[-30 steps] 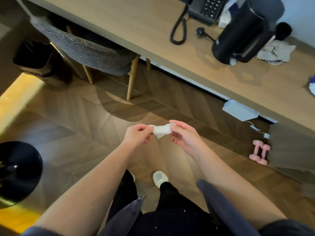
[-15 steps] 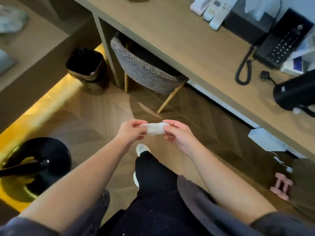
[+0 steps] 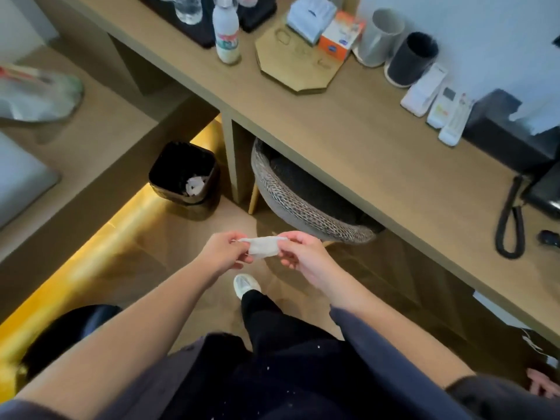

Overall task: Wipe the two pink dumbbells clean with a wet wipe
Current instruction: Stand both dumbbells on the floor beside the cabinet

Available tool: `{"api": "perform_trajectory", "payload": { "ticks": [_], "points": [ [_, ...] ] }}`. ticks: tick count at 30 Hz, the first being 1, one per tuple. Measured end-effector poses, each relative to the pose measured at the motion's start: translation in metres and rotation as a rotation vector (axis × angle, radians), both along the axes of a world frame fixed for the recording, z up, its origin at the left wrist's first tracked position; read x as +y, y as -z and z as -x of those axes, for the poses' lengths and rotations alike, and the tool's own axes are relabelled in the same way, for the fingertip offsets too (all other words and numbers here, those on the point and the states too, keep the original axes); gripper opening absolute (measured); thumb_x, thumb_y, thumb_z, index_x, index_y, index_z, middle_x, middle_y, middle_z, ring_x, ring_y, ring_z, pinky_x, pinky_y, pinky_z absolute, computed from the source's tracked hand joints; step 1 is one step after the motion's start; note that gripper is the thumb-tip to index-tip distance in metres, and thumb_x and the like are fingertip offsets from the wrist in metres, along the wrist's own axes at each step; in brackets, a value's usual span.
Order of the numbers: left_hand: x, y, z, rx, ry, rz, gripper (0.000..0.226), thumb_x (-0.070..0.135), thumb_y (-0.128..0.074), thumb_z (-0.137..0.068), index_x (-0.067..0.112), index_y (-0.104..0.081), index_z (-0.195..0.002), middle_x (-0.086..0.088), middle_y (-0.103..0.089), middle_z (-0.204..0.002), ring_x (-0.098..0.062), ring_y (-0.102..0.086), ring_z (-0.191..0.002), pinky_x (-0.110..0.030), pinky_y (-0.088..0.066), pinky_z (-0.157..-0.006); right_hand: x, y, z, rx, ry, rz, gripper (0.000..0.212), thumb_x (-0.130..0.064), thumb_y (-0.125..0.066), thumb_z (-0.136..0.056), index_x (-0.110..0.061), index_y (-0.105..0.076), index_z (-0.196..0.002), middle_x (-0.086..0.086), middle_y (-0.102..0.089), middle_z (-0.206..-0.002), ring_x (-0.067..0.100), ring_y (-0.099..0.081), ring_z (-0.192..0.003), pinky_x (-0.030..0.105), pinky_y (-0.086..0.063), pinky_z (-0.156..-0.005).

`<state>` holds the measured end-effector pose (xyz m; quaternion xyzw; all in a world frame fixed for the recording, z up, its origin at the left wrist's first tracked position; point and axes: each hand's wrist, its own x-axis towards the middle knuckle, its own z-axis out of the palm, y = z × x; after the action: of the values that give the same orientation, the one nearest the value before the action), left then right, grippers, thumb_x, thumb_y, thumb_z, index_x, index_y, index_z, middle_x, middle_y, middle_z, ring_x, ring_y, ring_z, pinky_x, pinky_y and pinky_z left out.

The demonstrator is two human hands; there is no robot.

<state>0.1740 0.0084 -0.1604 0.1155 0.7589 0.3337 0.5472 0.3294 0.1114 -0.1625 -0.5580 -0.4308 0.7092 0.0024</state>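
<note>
The wipe (image 3: 263,246) is pinched at both ends, left hand (image 3: 225,253) on one edge and right hand (image 3: 303,257) on the other, pulled out between them above the floor. So both hands are gripping the wipe and neither is free.

The dumbbells (image 3: 541,386) aren't under the hands at all. I only get a scrap of pink at the bottom right corner, down on the floor by the foot of the desk (image 3: 363,137). That's well apart from the hands, off to the right and back toward the body, so the right hand is the nearer one. Too little shows to tell which way their long axis runs.

My guess is the wipe is just being opened up and no wiping has started. The next move needs a turn right and a reach down.

Straight ahead there's a chair (image 3: 303,204) tucked under the desk, with a black bin (image 3: 194,204) to its left.
</note>
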Motion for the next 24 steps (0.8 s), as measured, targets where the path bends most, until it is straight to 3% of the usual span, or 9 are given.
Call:
{"api": "perform_trajectory", "payload": {
  "ticks": [6,11,16,19,24],
  "points": [
    [0.010,0.006,0.103,0.031,0.056,-0.006,0.015,0.004,-0.053,-0.094,0.007,-0.065,-0.103,-0.011,-0.071,-0.079,-0.014,-0.065,-0.064,-0.026,-0.050,-0.065,0.014,0.001,0.108,-0.046,0.031,0.000,0.022,-0.001,-0.061,-0.092,0.001,-0.064,-0.114,0.007,-0.064,-0.078,0.009,-0.059,-0.062,0.020,-0.046,-0.056],
    [0.012,0.019,0.210,0.130,0.231,-0.048,0.014,0.011,-0.059,-0.094,0.011,-0.069,-0.104,-0.006,-0.073,-0.080,-0.011,-0.066,-0.068,-0.026,-0.054,-0.069,0.004,0.021,0.201,-0.109,0.136,0.051,0.015,-0.004,-0.063,-0.092,-0.004,-0.066,-0.107,0.009,-0.064,-0.072,0.010,-0.058,-0.057,0.022,-0.043,-0.053],
    [0.017,0.023,0.321,0.132,0.382,-0.020,0.010,0.009,-0.062,-0.089,0.016,-0.069,-0.091,-0.011,-0.073,-0.079,-0.019,-0.066,-0.074,-0.043,-0.057,-0.082,-0.021,0.031,0.299,-0.149,0.293,0.129,0.011,-0.007,-0.067,-0.091,-0.009,-0.067,-0.101,0.009,-0.065,-0.071,0.012,-0.057,-0.055,0.023,-0.044,-0.051],
    [0.030,0.025,0.363,0.143,0.394,0.024,0.012,0.005,-0.063,-0.086,0.015,-0.070,-0.088,-0.015,-0.073,-0.083,-0.023,-0.065,-0.078,-0.044,-0.057,-0.081,-0.023,0.032,0.341,-0.140,0.371,0.129,0.008,-0.006,-0.064,-0.093,-0.013,-0.065,-0.090,0.007,-0.062,-0.067,0.012,-0.055,-0.057,0.022,-0.043,-0.053],
    [0.053,0.033,0.405,0.142,0.497,0.083,0.014,0.005,-0.065,-0.088,0.006,-0.069,-0.101,-0.015,-0.072,-0.087,-0.022,-0.067,-0.077,-0.038,-0.057,-0.076,-0.012,0.038,0.379,-0.166,0.363,0.064,0.013,-0.002,-0.063,-0.093,-0.013,-0.064,-0.085,0.009,-0.061,-0.073,0.012,-0.054,-0.058,0.017,-0.044,-0.046]
  ]
}}
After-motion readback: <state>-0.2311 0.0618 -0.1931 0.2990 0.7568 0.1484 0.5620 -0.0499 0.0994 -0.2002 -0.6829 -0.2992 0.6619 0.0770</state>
